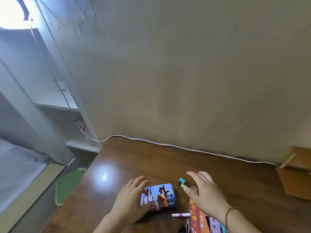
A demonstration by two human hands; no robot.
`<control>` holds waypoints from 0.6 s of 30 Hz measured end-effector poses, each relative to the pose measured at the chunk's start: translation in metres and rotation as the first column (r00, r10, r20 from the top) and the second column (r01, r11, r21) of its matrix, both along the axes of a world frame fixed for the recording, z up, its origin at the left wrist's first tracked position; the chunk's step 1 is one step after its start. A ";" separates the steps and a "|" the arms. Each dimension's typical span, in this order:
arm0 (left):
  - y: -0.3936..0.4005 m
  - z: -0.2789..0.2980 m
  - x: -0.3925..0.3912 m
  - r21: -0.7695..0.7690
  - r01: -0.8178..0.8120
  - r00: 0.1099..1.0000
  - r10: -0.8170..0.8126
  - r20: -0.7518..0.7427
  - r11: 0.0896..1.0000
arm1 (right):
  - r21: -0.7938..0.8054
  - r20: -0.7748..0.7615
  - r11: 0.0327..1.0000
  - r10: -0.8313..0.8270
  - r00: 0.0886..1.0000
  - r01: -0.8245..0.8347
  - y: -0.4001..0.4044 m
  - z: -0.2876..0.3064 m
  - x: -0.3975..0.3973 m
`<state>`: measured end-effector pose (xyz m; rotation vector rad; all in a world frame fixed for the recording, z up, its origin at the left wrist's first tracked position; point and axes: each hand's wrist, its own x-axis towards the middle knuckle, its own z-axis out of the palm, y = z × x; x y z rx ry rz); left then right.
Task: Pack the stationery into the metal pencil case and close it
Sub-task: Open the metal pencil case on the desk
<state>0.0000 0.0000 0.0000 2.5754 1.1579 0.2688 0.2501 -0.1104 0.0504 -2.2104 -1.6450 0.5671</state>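
My R hand [204, 192] hovers open, fingers spread, above orange book [196, 217] & clips [182, 182]; L hand [130, 200] grips glossy rounded tin [158, 196], lid shut, just left.

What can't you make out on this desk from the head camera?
- Pencil case: lid down, contents hidden; left hand covers its left end.
- Flat orange packet: cut off by the bottom edge, print blurred.
- Binder clips: small, partly behind the right hand.
- Pen: one end hidden by the packet.
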 end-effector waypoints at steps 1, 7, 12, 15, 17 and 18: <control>0.003 -0.017 -0.009 -0.045 0.040 0.995 -0.044 -0.087 0.998 | -0.065 -0.022 0.998 0.014 1.000 -0.015 0.003 -0.012 -0.006; 0.014 -0.077 -0.044 0.072 0.100 0.962 -0.078 -0.261 0.992 | -0.264 -0.017 0.965 -0.018 1.000 0.013 0.011 -0.081 -0.040; 0.033 -0.082 -0.048 0.043 0.148 0.957 -0.132 -0.259 0.988 | -0.229 0.000 0.968 -0.104 0.995 0.101 0.016 -0.111 -0.051; 0.047 -0.077 -0.052 0.025 0.205 0.943 -0.190 -0.273 0.979 | -0.231 -0.012 0.962 -0.149 0.989 0.143 0.020 -0.118 -0.053; 0.057 -0.065 -0.055 -0.021 0.227 0.950 -0.226 -0.217 0.974 | -0.221 0.010 0.960 -0.174 0.985 0.172 0.021 -0.120 -0.052; 0.065 -0.059 -0.057 -0.107 0.201 0.967 -0.215 -0.138 0.974 | -0.217 0.033 0.960 -0.173 0.984 0.176 0.022 -0.120 -0.052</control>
